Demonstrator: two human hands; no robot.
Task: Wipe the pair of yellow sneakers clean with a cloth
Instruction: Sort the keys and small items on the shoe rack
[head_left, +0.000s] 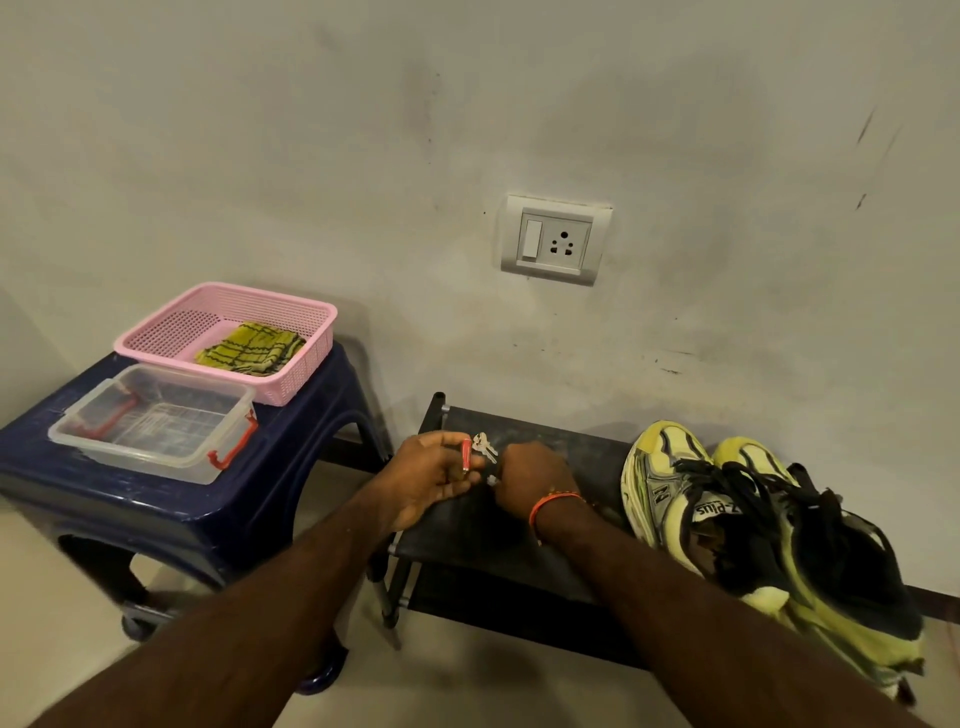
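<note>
While both forearms reach in from six o'clock, the left hand (426, 480) pinches a red-tagged key bunch (477, 451) at centre; the right hand (530, 478) is curled beside it, its grasp hidden. Yellow sneakers (727, 519) sit on the black rack (467, 540) at four o'clock. At ten o'clock, the cloth (249, 348) lies in a pink basket (156, 332).
</note>
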